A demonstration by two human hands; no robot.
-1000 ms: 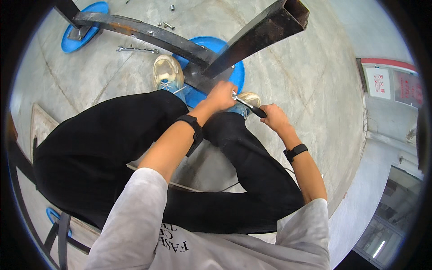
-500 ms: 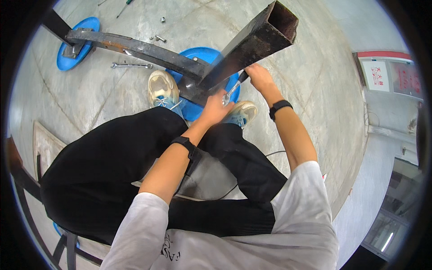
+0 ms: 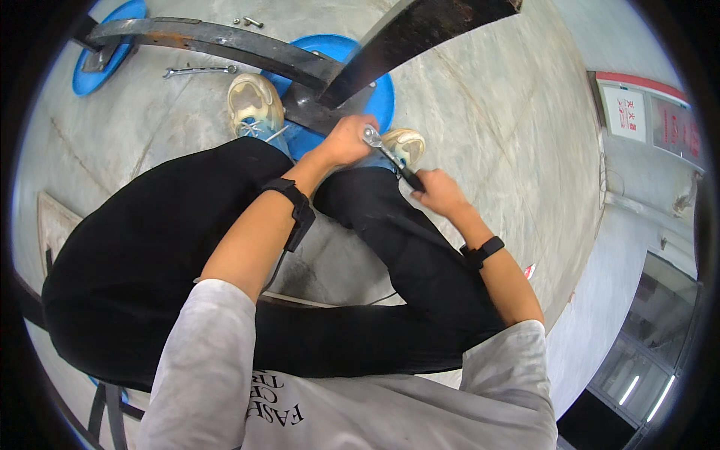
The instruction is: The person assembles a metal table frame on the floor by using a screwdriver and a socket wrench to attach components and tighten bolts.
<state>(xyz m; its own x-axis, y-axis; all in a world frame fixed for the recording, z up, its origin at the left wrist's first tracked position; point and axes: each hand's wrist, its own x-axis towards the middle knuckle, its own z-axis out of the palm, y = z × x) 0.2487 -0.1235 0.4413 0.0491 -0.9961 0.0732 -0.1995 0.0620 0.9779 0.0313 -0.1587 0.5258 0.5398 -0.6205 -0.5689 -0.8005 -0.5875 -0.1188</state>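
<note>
A chrome ratchet wrench (image 3: 388, 157) with a black grip lies across between my two hands, close to the base of a dark steel post (image 3: 397, 56). My right hand (image 3: 441, 193) is closed on the end of the black grip. At the ratchet's round head, my left hand (image 3: 349, 141) is closed with its fingers curled, by the near edge of the post's steel foot plate (image 3: 311, 111). What sits under the ratchet head is hidden by my left hand. The plate rests on a round blue disc (image 3: 384, 94), beside my shoes.
A curved steel bar (image 3: 217, 39) runs left from the post to a second blue disc (image 3: 84, 75). A combination wrench (image 3: 201, 71) and a few bolts (image 3: 253, 22) lie on the concrete floor. A red-topped white box (image 3: 626, 112) is at the right.
The ratchet wrench's grip has swung toward me with my right hand, away from the post. My left hand stays at the ratchet head. The view has shifted, so the post sits higher.
</note>
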